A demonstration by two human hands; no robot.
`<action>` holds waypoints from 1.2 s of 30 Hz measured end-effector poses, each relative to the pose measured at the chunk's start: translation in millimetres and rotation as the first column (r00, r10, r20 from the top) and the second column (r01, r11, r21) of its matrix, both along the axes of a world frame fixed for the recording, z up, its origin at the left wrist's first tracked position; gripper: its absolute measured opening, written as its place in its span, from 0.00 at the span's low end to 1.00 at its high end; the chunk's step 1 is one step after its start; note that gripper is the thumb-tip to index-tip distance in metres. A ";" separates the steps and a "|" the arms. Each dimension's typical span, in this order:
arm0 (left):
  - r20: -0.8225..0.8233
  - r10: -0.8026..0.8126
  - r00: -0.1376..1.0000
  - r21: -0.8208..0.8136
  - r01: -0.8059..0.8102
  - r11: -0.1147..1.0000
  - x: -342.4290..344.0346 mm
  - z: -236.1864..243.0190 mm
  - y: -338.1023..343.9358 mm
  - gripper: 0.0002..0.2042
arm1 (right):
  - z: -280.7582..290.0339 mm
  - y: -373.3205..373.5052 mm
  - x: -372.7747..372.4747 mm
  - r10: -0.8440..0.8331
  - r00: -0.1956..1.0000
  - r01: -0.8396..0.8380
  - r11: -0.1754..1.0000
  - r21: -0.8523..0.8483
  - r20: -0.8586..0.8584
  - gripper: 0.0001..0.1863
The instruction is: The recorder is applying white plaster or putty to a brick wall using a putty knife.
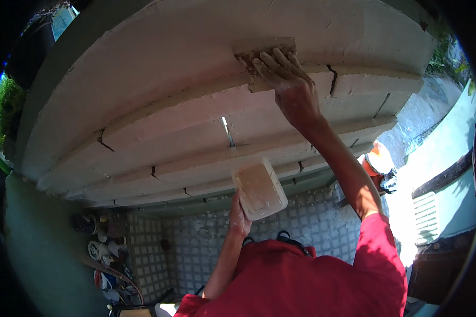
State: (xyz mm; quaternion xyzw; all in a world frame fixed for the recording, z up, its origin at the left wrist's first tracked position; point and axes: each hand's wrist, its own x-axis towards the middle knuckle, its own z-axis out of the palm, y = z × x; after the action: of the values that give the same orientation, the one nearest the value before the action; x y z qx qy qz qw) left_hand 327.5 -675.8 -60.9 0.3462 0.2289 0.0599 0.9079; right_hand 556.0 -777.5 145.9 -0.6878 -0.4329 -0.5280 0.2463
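Observation:
My right hand point(291, 79) reaches up with its fingers laid over a flat, stained scraper blade point(276, 43). The blade lies against the pale plastered surface point(206, 45), just above the edge of a stepped ledge point(195, 113). Lower down, my left hand point(239, 216) grips an off-white rectangular tub point(275, 185) by its left side. A smooth tan layer shows across the tub's face; whether it is filler inside or the tub's bottom, I cannot tell. The left fingers are partly hidden behind the tub.
Dark cracks point(333, 80) break the ledges, and a bright slit point(227, 131) shows between them. Below is a floor of square tiles point(190, 248). Cans and tools point(98, 251) crowd the lower left. An orange and white object point(376, 158) stands at right, near a sunlit wall point(455, 206).

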 end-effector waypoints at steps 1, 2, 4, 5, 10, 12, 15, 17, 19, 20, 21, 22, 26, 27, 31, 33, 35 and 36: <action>0.017 -0.007 1.000 0.010 0.007 1.000 1.2 -0.7 -0.6 0.28 | -9.3 1.7 -1.4 -0.056 0.998 0.054 0.998 -0.037 -0.042 0.22; 0.018 -0.011 1.000 0.006 0.011 1.000 2.0 1.0 -3.4 0.28 | -13.2 -0.4 -3.2 -0.115 0.990 0.109 0.991 -0.082 -0.082 0.22; -0.012 -0.040 0.999 -0.014 0.040 0.999 5.6 7.1 -10.8 0.29 | -9.5 -17.5 -1.2 -0.110 0.987 0.094 0.987 -0.133 -0.115 0.21; -0.020 -0.037 0.999 -0.016 0.036 0.999 -1.7 8.3 -11.3 0.29 | -6.7 -23.4 -8.7 -0.086 0.983 0.057 0.983 -0.176 -0.163 0.21; 0.007 0.062 0.998 -0.006 -0.062 0.998 -11.0 -2.7 9.3 0.29 | -1.3 -3.9 -24.8 0.022 0.971 -0.062 0.985 -0.161 -0.239 0.21; 0.004 0.025 1.000 -0.031 -0.025 0.999 -3.1 1.9 -0.7 0.29 | 8.9 -20.1 -19.4 -0.004 0.995 -0.008 0.993 -0.116 -0.098 0.21; 0.001 0.018 1.000 -0.044 -0.018 0.999 -0.7 5.9 -2.8 0.28 | 10.4 -15.2 0.3 -0.063 0.998 0.065 0.995 -0.081 0.029 0.21; 0.017 0.020 1.000 -0.043 -0.020 0.999 -0.9 2.8 -0.8 0.28 | -7.1 -11.4 4.2 -0.022 0.998 0.015 0.994 -0.111 -0.059 0.20; -0.003 0.047 0.999 -0.044 -0.047 0.998 -4.6 -7.0 4.0 0.28 | -13.3 -14.7 -5.9 0.009 0.994 -0.020 0.995 -0.099 -0.113 0.21; 0.015 0.037 0.999 -0.041 -0.036 0.998 -6.6 -6.9 4.2 0.28 | -12.0 -19.2 -9.2 0.034 0.986 -0.048 0.996 -0.081 -0.165 0.21; 0.018 0.049 0.999 -0.037 -0.049 0.998 -9.3 -5.6 5.8 0.28 | -6.1 -24.5 -10.4 0.016 0.990 -0.027 0.997 -0.077 -0.141 0.21; 0.021 0.061 0.998 -0.033 -0.061 0.998 -9.2 -5.8 6.5 0.28 | 2.5 -30.6 -12.0 0.092 0.986 -0.087 0.995 0.047 -0.136 0.21; 0.036 0.064 0.997 -0.032 -0.063 0.997 -6.5 -13.3 6.8 0.26 | 53.1 -52.7 -5.1 0.072 0.984 -0.001 0.920 0.391 -0.165 0.16; 0.041 0.052 0.998 -0.029 -0.051 0.998 -4.6 -12.1 5.7 0.26 | 61.8 -57.3 -1.2 -0.047 0.960 0.169 0.884 0.436 -0.277 0.13; 0.060 0.028 0.998 -0.021 -0.027 0.999 0.4 -7.0 2.6 0.27 | 53.7 -18.8 10.9 -0.158 0.945 0.276 0.855 0.439 -0.287 0.08; 0.049 0.013 0.999 -0.012 -0.013 1.000 3.0 -4.1 2.1 0.27 | 56.1 8.7 1.7 -0.123 0.945 0.251 0.866 0.432 -0.302 0.10; 0.065 -0.016 0.998 -0.012 0.017 1.000 3.5 -2.4 2.9 0.27 | 57.3 35.5 -13.5 -0.055 0.971 0.155 0.886 0.437 -0.234 0.10; 0.063 -0.010 0.998 -0.013 0.011 1.000 4.7 -1.9 3.4 0.27 | 57.8 42.2 -19.2 0.018 0.987 0.054 0.898 0.436 -0.160 0.11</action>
State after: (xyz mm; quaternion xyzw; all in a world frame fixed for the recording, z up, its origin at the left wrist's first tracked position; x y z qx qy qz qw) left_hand 332.1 -672.4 -62.7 0.3392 0.1986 0.0647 0.9172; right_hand 536.8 -735.3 203.7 -0.6587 -0.2751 -0.5575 0.4238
